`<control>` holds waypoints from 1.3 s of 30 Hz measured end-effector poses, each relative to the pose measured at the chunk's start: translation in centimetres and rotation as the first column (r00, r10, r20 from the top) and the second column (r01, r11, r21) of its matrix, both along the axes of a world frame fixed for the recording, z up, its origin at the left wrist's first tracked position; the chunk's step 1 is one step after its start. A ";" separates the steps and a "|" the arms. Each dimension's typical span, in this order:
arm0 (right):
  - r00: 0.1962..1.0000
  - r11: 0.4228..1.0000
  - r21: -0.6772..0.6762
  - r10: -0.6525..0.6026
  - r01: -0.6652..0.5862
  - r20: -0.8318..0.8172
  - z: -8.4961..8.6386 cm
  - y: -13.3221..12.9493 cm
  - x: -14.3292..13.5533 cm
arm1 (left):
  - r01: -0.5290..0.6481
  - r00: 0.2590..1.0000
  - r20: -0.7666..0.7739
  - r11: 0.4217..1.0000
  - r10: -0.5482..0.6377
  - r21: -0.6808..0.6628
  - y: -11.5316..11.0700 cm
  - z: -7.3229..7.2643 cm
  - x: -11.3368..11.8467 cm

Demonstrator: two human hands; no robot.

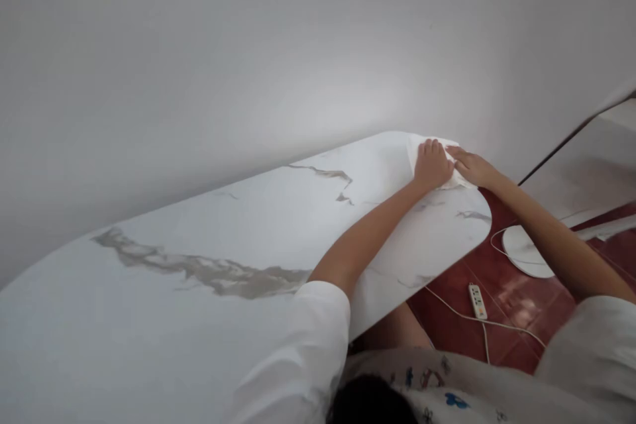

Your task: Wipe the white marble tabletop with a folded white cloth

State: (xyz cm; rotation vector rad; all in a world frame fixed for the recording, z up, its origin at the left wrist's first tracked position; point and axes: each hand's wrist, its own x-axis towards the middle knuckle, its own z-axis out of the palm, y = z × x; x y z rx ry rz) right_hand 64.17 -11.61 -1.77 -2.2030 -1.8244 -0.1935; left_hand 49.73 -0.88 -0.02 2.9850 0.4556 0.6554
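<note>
A thin white cloth lies bunched on the far right end of a long marble-patterned tabletop, near its rounded edge. My left hand presses down on the cloth with its fingers bent over it. Right beside it, my right hand grips the cloth's right part, its fingers reaching toward the left hand. Both arms are stretched far forward. The palms and the cloth's underside are hidden.
A pale wall runs along the tabletop's far side. Below on the red tiled floor are a power strip with cords and a round white base. A dark thin edge slopes up at right.
</note>
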 end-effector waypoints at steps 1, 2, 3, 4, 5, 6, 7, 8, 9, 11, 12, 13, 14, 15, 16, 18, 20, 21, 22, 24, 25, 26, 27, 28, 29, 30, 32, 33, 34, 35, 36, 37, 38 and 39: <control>1.000 1.000 -0.006 -0.016 0.016 0.022 0.1 -2.0 -0.7 | 0.025 1.000 0.018 1.000 -0.025 0.002 -1.7 0.0 -0.6; 0.998 0.999 -0.012 -0.031 0.032 0.045 0.3 -3.9 -1.6 | 0.047 0.998 0.030 0.999 -0.047 0.006 -3.2 0.1 -1.2; 0.996 0.999 -0.015 -0.048 0.049 0.071 0.5 -5.6 -2.6 | 0.067 0.997 0.034 0.998 -0.067 0.010 -4.7 0.1 -1.9; 0.993 0.998 -0.015 -0.064 0.066 0.097 0.7 -7.1 -3.8 | 0.081 0.996 0.031 0.997 -0.081 0.013 -6.0 0.2 -2.8; 0.989 0.997 -0.012 -0.078 0.080 0.123 0.9 -8.5 -5.0 | 0.090 0.996 0.022 0.996 -0.090 0.015 -7.1 0.3 -3.7; 0.985 0.996 -0.004 -0.090 0.092 0.149 1.0 -9.5 -6.3 | 0.098 0.995 0.010 0.995 -0.099 0.019 -8.1 0.3 -4.7; 0.980 0.995 0.008 -0.099 0.099 0.173 1.1 -10.4 -7.7 | 0.108 0.994 -0.002 0.994 -0.108 0.027 -8.8 0.4 -5.8; 0.976 0.995 0.022 -0.104 0.101 0.193 1.1 -11.0 -9.2 | 0.116 0.993 -0.013 0.993 -0.116 0.037 -9.3 0.4 -7.0; 0.973 0.994 0.035 -0.104 0.099 0.206 1.2 -11.3 -10.8 | 0.121 0.992 -0.026 0.992 -0.120 0.046 -9.5 0.3 -8.4; 0.974 0.996 0.051 -0.088 0.079 0.210 1.2 -11.2 -14.1 | 0.119 0.992 -0.058 0.991 -0.116 0.060 -9.5 0.3 -11.5; 0.977 0.996 0.056 -0.074 0.064 0.201 1.2 -10.8 -15.8 | 0.111 0.991 -0.076 0.992 -0.107 0.061 -9.2 0.3 -13.3; 0.981 0.997 0.059 -0.057 0.046 0.186 1.2 -10.1 -17.7 | 0.100 0.991 -0.096 0.993 -0.094 0.058 -8.7 0.3 -15.2; 0.985 0.998 0.065 -0.037 0.027 0.167 1.2 -9.4 -19.5 | 0.087 0.990 -0.116 0.995 -0.080 0.053 -8.1 0.4 -17.3; 0.989 0.997 0.071 -0.015 0.004 0.146 1.2 -8.4 -21.5 | 0.071 0.989 -0.133 0.996 -0.064 0.047 -7.4 0.4 -19.5; 0.992 0.997 0.070 0.015 -0.024 0.122 1.2 -7.4 -23.4 | 0.049 0.988 -0.149 0.998 -0.043 0.039 -6.7 0.4 -21.7; 0.994 0.994 0.068 0.084 -0.088 0.066 1.1 -5.1 -27.6 | -0.010 0.983 -0.182 1.000 0.012 0.015 -5.0 0.6 -26.5; 0.988 0.985 0.077 0.156 -0.156 0.005 0.8 -2.9 -32.2 | -0.069 0.973 -0.221 0.998 0.065 -0.011 -3.3 0.8 -31.8; 0.981 0.978 0.090 0.192 -0.190 -0.025 0.6 -1.9 -34.6 | -0.098 0.966 -0.242 0.995 0.090 -0.022 -2.6 1.0 -34.6; 0.971 0.968 0.105 0.234 -0.228 -0.055 0.4 -0.9 -37.0 | -0.128 0.958 -0.262 0.991 0.115 -0.032 -2.0 1.2 -37.4; 0.935 0.939 0.127 0.335 -0.320 -0.114 0.2 0.7 -42.0 | -0.200 0.939 -0.294 0.979 0.180 -0.038 -1.3 1.6 -43.3; 0.910 0.919 0.125 0.389 -0.373 -0.141 0.2 1.4 -44.5 | -0.244 0.926 -0.305 0.969 0.222 -0.035 -1.1 1.8 -46.2; 0.882 0.897 0.111 0.441 -0.427 -0.166 0.3 2.1 -47.0 | -0.295 0.909 -0.316 0.955 0.271 -0.029 -1.1 2.0 -49.0; 0.854 0.874 0.086 0.486 -0.478 -0.187 0.5 2.8 -49.4 | -0.350 0.888 -0.327 0.936 0.325 -0.021 -1.2 2.1 -51.7; 0.827 0.850 0.055 0.523 -0.524 -0.204 0.8 3.5 -51.7 | -0.409 0.861 -0.339 0.913 0.380 -0.013 -1.3 2.1 -54.1; 0.805 0.827 0.020 0.553 -0.563 -0.217 1.1 4.3 -53.9 | -0.468 0.829 -0.350 0.884 0.436 -0.006 -1.4 2.1 -56.3; 0.785 0.805 -0.010 0.577 -0.594 -0.226 1.4 5.1 -56.0 | -0.526 0.794 -0.358 0.850 0.492 0.001 -1.4 2.0 -58.3; 0.756 0.771 -0.035 0.613 -0.636 -0.229 2.0 7.0 -59.5 | -0.632 0.719 -0.358 0.775 0.596 0.021 -0.8 1.7 -61.4; 0.747 0.760 -0.035 0.628 -0.649 -0.219 2.1 8.1 -60.9 | -0.674 0.684 -0.351 0.738 0.640 0.033 -0.3 1.5 -62.5; 0.740 0.752 -0.030 0.641 -0.659 -0.204 2.3 9.3 -62.1 | -0.707 0.653 -0.340 0.705 0.677 0.045 0.4 1.3 -63.5; 0.735 0.745 -0.026 0.651 -0.666 -0.189 2.3 10.6 -63.0 | -0.733 0.628 -0.328 0.678 0.706 0.055 1.3 1.2 -64.1; 0.733 0.742 -0.023 0.656 -0.670 -0.177 2.3 12.0 -63.7 | -0.752 0.608 -0.316 0.656 0.728 0.065 2.4 1.1 -64.6; 0.734 0.742 -0.021 0.658 -0.670 -0.169 2.2 13.4 -64.2 | -0.764 0.595 -0.305 0.641 0.743 0.072 3.6 1.0 -64.9; 0.736 0.744 -0.016 0.657 -0.668 -0.164 2.2 14.9 -64.6 | -0.770 0.588 -0.296 0.633 0.752 0.078 4.8 1.0 -65.1; 0.740 0.748 -0.009 0.654 -0.663 -0.159 2.0 16.4 -64.7 | -0.771 0.587 -0.290 0.631 0.756 0.083 6.2 1.0 -65.1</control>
